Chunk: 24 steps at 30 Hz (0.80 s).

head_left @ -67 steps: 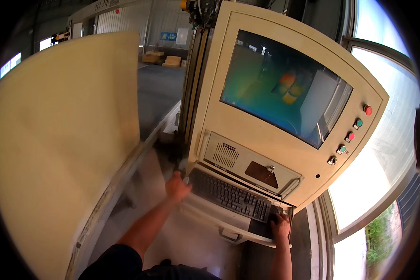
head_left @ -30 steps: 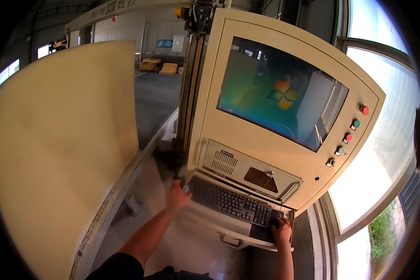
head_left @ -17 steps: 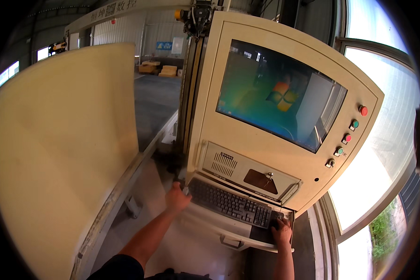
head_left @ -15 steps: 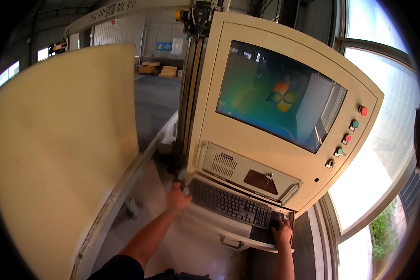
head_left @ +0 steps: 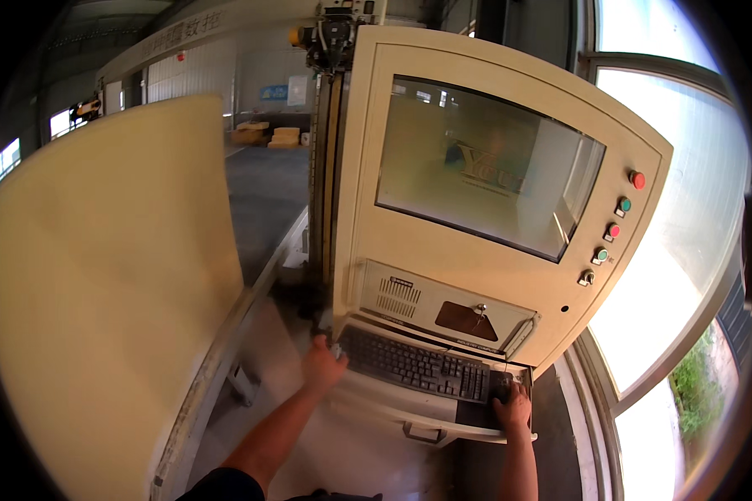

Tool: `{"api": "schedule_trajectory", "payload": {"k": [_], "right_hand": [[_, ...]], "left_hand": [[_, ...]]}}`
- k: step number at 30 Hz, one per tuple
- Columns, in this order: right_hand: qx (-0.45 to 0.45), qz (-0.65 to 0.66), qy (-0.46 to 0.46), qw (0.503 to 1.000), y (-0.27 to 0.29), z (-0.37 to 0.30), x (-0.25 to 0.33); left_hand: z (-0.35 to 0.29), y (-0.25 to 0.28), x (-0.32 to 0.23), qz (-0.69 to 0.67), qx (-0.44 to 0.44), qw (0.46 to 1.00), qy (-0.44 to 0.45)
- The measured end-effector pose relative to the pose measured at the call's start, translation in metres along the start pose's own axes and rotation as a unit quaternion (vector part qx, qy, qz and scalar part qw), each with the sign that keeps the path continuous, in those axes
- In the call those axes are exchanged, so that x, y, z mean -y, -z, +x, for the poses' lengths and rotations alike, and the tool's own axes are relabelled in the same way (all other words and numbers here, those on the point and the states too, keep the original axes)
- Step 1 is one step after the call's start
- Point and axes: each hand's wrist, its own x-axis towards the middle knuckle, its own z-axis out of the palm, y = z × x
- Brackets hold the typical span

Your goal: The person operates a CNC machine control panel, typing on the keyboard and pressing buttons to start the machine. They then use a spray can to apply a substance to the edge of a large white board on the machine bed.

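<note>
My right hand (head_left: 514, 407) rests over a black mouse (head_left: 501, 387) at the right end of a pulled-out keyboard drawer (head_left: 376, 399), its fingers curled on it. A black keyboard (head_left: 418, 365) lies in the drawer between my hands. Beside the keyboard's left end, my left hand (head_left: 322, 367) is closed on the drawer's left edge; the fingertips are partly hidden. Above the drawer stands a cream control cabinet (head_left: 459, 246). Its screen (head_left: 489, 167) is pale, with a gold emblem in the middle and window reflections at the right.
Down the cabinet's right side run several buttons and a switch, topped by a red button (head_left: 637, 179). A key hangs from the lower panel (head_left: 401, 296). A large cream panel (head_left: 109, 267) stands at left. Bright windows (head_left: 643, 326) are at right; stacked boxes (head_left: 284, 137) lie far back.
The screen has gone from a blue-green desktop with a four-coloured emblem to a pale picture with a gold emblem. The view has shifted slightly; both hands keep their places on the drawer and mouse.
</note>
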Motion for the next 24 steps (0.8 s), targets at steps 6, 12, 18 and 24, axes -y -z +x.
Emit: {"api": "schedule_trajectory", "payload": {"k": [6,12,18,24], "right_hand": [[-0.016,-0.002,-0.002,1.0,-0.007,0.003,0.0],[-0.015,-0.001,-0.035,0.999,-0.002,-0.001,-0.004],[-0.011,-0.014,-0.047,0.999,-0.003,0.0,-0.005],[-0.023,-0.015,-0.044,0.999,-0.011,0.001,-0.008]], "left_hand": [[0.0,-0.003,0.011,0.007,0.0,1.0,-0.022],[-0.004,0.01,-0.003,0.008,0.052,0.999,0.01],[-0.003,0.004,-0.009,-0.004,0.06,0.997,0.056],[-0.004,-0.005,0.002,0.032,0.031,0.998,0.05]]}}
